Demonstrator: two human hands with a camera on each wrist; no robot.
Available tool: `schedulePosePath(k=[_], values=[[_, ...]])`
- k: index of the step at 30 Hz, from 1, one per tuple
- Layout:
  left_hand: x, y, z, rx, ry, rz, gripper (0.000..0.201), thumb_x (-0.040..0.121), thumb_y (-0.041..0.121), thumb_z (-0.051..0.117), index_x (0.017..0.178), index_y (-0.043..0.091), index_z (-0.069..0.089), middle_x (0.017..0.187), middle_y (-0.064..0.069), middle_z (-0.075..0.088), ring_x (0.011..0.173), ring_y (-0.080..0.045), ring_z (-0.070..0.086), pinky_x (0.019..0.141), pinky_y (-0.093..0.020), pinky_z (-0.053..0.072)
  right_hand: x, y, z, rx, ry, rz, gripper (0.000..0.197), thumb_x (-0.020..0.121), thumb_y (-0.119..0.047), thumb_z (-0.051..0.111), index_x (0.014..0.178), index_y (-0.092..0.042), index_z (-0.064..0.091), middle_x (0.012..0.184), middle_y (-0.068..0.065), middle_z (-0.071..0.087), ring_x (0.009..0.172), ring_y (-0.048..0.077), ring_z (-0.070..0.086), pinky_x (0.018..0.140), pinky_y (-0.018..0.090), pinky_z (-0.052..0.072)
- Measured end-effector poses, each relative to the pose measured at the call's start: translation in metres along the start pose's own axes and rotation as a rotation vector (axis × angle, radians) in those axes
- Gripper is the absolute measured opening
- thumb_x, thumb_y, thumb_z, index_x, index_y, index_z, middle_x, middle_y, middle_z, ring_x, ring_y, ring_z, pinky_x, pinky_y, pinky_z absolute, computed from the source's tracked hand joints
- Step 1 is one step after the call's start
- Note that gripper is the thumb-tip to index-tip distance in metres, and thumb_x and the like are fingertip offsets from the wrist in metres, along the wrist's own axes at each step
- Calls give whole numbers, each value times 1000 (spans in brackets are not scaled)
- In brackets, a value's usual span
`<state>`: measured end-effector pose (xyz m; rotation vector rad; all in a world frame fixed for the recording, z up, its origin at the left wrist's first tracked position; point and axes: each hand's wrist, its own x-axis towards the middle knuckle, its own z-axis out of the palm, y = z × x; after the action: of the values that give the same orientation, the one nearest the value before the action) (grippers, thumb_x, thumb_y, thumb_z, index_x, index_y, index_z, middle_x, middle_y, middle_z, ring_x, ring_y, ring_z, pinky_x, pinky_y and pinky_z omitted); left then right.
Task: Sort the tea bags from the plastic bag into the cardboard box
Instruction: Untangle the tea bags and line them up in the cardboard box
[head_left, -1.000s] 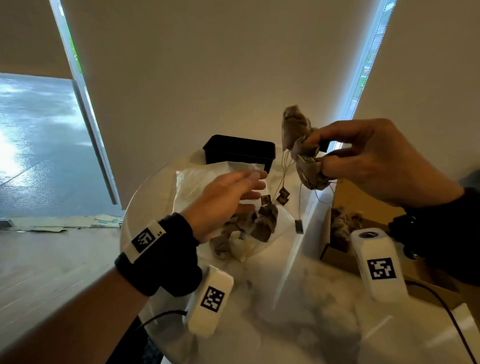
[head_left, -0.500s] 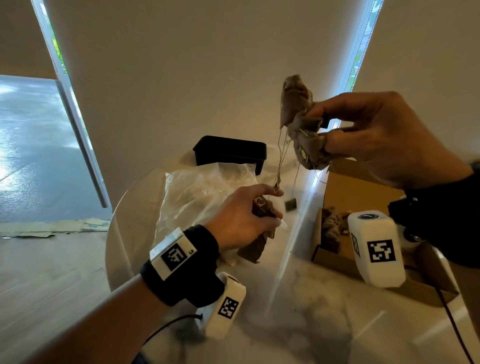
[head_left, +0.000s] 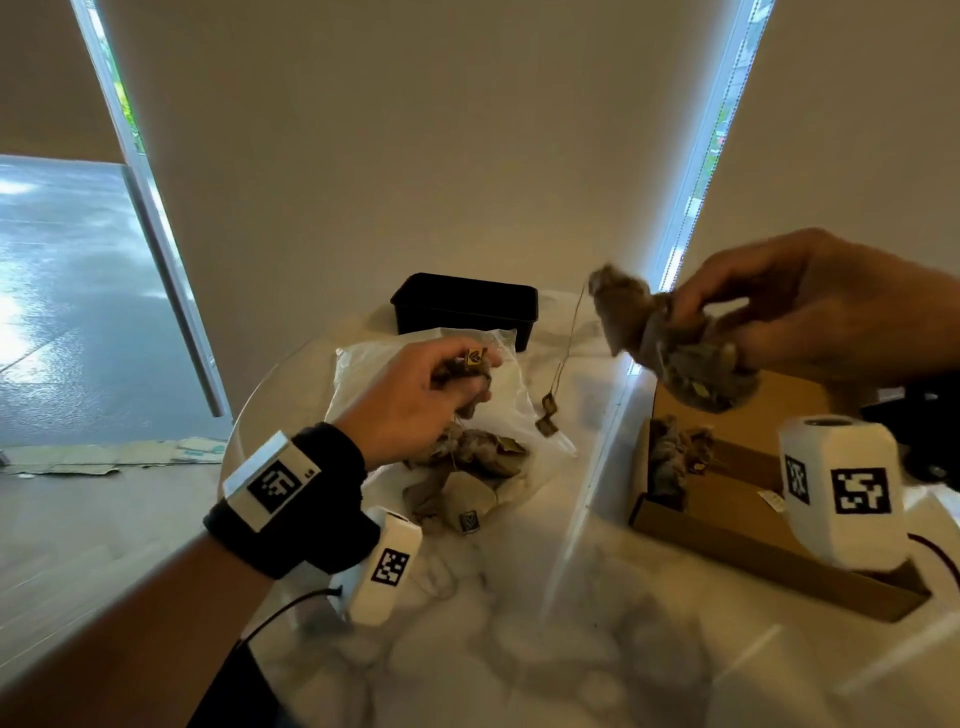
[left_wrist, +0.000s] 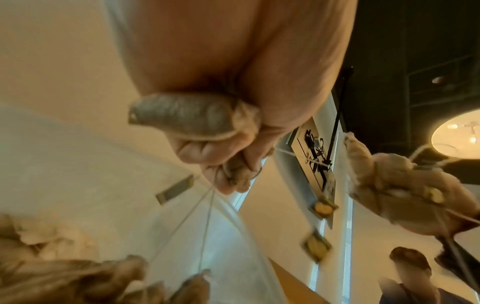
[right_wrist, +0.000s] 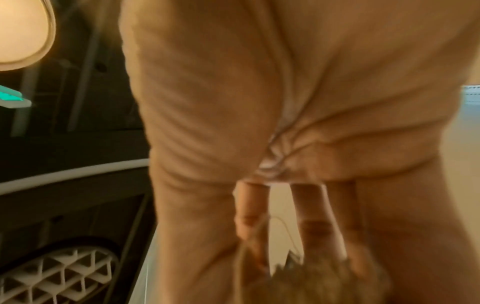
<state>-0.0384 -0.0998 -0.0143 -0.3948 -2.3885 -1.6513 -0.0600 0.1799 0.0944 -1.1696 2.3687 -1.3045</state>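
My right hand (head_left: 727, 338) grips a bunch of brown tea bags (head_left: 670, 348) in the air over the far end of the open cardboard box (head_left: 737, 551); their strings and tags (head_left: 548, 413) dangle to the left. More tea bags (head_left: 672, 457) lie inside the box. My left hand (head_left: 462, 374) holds a tea bag and its yellow tag (head_left: 474, 358) just above the clear plastic bag (head_left: 395, 364), where several tea bags (head_left: 467, 457) still lie. In the left wrist view the left fingers (left_wrist: 228, 164) curl round a tea bag (left_wrist: 187, 115), strings running down to the pile.
A black rectangular container (head_left: 465, 309) stands at the back of the marble table (head_left: 519, 649). The table's round edge runs on the left, with wood floor beyond. The wall is close behind.
My right hand has come down and to the right with its bunch, nearer the box. My left hand has lifted a tea bag a little above the plastic bag.
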Motion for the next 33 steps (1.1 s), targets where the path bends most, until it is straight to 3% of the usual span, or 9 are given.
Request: schedulePosePath(k=[4, 7, 9, 12, 16, 19, 22, 29, 33], values=[[4, -5, -3, 40, 8, 26, 25, 89, -1, 59, 107, 14, 66, 83, 11, 65, 73, 8, 63, 65, -9, 48, -7, 10, 13, -35, -205, 203, 29, 56, -20, 70, 84, -28, 74, 94, 15, 73, 79, 37, 69, 67, 30, 56], [5, -12, -4, 115, 38, 43, 26, 86, 6, 65, 104, 25, 67, 87, 12, 67, 83, 3, 65, 78, -13, 51, -13, 16, 19, -35, -253, 257, 38, 74, 9, 68, 82, -27, 75, 88, 8, 75, 68, 20, 70, 58, 19, 53], [6, -16, -4, 158, 43, 34, 28, 86, 7, 65, 100, 32, 66, 87, 11, 68, 85, -1, 66, 82, -17, 52, -20, 21, 16, -7, -232, 259, 45, 76, 18, 62, 83, -24, 75, 91, 7, 74, 74, 23, 72, 59, 20, 54], [5, -18, -4, 144, 53, -8, 34, 90, 2, 57, 96, 35, 65, 82, 4, 68, 73, -6, 64, 76, -25, 55, -26, 28, 10, 61, -191, 245, 31, 61, -1, 70, 83, -23, 75, 94, 12, 74, 77, 33, 71, 59, 24, 55], [6, -6, -4, -72, 100, -161, 36, 92, -6, 39, 99, 16, 67, 77, -7, 59, 62, -12, 54, 44, -16, 42, -33, 31, 1, 108, -125, 194, 32, 51, -22, 78, 82, -24, 75, 99, 17, 72, 82, 44, 68, 64, 30, 58], [8, 5, 0, -245, 79, -230, 35, 93, -2, 35, 95, 16, 65, 73, -6, 56, 57, -14, 50, 36, -18, 27, -32, 29, -2, 140, -60, 89, 47, 44, -46, 90, 84, -25, 75, 98, 14, 73, 86, 42, 69, 70, 37, 60], [12, 24, 4, -261, 43, -179, 35, 93, -1, 35, 92, 17, 65, 71, -4, 58, 55, -13, 51, 37, -19, 26, -27, 29, -2, 187, -1, 16, 48, 46, -49, 89, 84, -24, 75, 97, 15, 73, 84, 48, 65, 71, 43, 59], [24, 67, 7, -301, 85, -19, 33, 93, -1, 36, 99, 15, 63, 69, -4, 62, 59, -18, 60, 39, -21, 22, -20, 9, -10, 278, 195, -188, 42, 44, -42, 92, 81, -28, 76, 95, 2, 75, 85, 21, 72, 67, 31, 60], [31, 73, 3, -353, 183, 64, 33, 94, 0, 35, 104, 17, 62, 78, -6, 62, 58, -20, 61, 37, -22, 25, -22, -2, -23, 273, 337, -292, 34, 58, -42, 85, 89, -35, 73, 100, -2, 74, 90, 24, 71, 66, 32, 60]])
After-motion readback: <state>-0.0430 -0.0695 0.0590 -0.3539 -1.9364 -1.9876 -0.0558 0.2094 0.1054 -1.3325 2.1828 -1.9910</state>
